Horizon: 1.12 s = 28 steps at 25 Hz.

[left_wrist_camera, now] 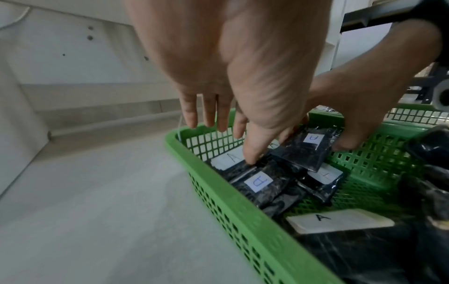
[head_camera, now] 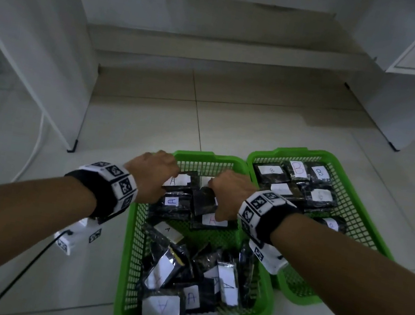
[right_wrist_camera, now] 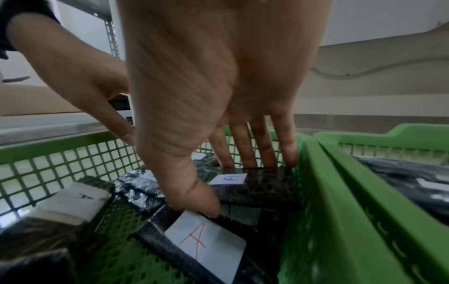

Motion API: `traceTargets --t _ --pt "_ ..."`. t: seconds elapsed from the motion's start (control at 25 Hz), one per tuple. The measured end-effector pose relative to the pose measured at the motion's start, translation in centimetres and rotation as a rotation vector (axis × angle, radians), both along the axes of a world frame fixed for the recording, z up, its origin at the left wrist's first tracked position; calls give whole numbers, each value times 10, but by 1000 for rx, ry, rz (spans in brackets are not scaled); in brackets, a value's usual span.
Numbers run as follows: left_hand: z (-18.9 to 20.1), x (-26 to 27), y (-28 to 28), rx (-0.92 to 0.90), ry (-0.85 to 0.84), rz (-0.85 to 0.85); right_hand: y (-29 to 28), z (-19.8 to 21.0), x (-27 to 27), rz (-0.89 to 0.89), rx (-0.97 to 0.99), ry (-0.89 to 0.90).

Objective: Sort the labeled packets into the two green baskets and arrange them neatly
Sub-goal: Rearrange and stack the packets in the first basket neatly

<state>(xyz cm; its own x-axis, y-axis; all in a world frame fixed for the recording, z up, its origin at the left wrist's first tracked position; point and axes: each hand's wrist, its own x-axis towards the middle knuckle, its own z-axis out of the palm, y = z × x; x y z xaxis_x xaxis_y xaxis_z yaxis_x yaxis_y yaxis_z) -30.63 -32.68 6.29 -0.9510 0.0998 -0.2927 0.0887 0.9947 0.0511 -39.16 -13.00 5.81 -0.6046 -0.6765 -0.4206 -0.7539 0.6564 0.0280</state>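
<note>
Two green baskets stand side by side on the tiled floor. The nearer one (head_camera: 131,254) (left_wrist_camera: 218,192) (right_wrist_camera: 60,163) holds dark packets labelled A: a flat row at its far end and a loose pile (head_camera: 194,279) at its near end. The right basket (head_camera: 337,162) (right_wrist_camera: 413,134) holds packets labelled B (head_camera: 297,169). My left hand (head_camera: 155,176) (left_wrist_camera: 230,142) hangs with straight fingers at the far wall, its thumb touching an A packet (left_wrist_camera: 228,159). My right hand (head_camera: 227,193) (right_wrist_camera: 233,186) pinches a tilted A packet (head_camera: 203,202) (left_wrist_camera: 301,155) (right_wrist_camera: 267,192) between thumb and fingers.
A white shelf leg (head_camera: 72,147) stands to the left and a white cabinet (head_camera: 399,120) to the right. A low step (head_camera: 219,49) runs along the back. A black cable (head_camera: 26,264) and a white cable (head_camera: 34,150) lie on the floor at left.
</note>
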Motion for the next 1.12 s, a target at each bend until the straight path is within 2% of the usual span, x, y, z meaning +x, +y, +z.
traceTargets --t 0.16,0.44,0.68,0.96,1.12 --pt "-13 3 -2 -79 -124 -27 -10 -14 7 46 52 34" --pt "-25 -8 6 -107 -86 -3 -16 -17 2 -4 -7 -39" --pt "-33 -15 13 -311 -105 -67 -13 -19 -2 -12 -43 -57" --pt "-44 -14 5 -290 -74 -109 -6 -24 -4 -30 -85 -46" --pt "-38 -14 3 -245 -42 -126 -7 -22 1 -5 -103 -8"
